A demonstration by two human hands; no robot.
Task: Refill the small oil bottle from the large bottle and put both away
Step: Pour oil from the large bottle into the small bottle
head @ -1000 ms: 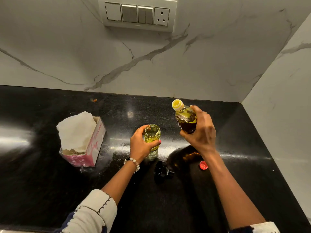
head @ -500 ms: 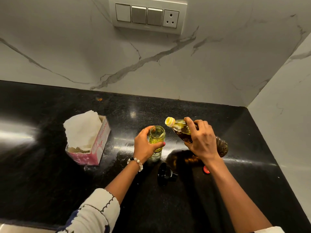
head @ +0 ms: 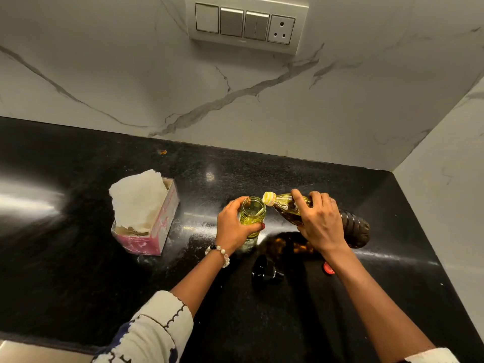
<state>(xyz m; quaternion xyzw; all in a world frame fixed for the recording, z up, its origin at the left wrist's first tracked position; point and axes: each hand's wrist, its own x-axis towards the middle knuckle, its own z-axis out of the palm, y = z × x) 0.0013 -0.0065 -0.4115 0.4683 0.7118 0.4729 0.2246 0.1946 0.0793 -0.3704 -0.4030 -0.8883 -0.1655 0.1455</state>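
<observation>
The person is standing at a black countertop (head: 78, 258) in the corner of a marble wall, and both hands are busy in the middle of it. The left hand (head: 231, 227) is wrapping its fingers and thumb around the small oil bottle (head: 252, 214), which is standing upright on the counter with its mouth open; some yellow-green oil is showing inside it. The right hand (head: 320, 224) is gripping the large bottle (head: 353, 226) around its upper part, with the fingers curled over the top of it. This bottle is lying almost flat in the air, tilted to the left, and its yellow spout (head: 269, 198) is sitting just at the rim of the small bottle. I cannot tell if oil is flowing at this moment. In front of the small bottle, nearer to the person, a black cap (head: 264, 272) is lying on the counter, and a red cap (head: 328, 268) is lying just beside the right forearm. To the left, well apart from the bottles, a pink tissue box (head: 154, 231) is standing with white paper coming out of it. A switch panel (head: 246, 23) is sitting on the wall above.
</observation>
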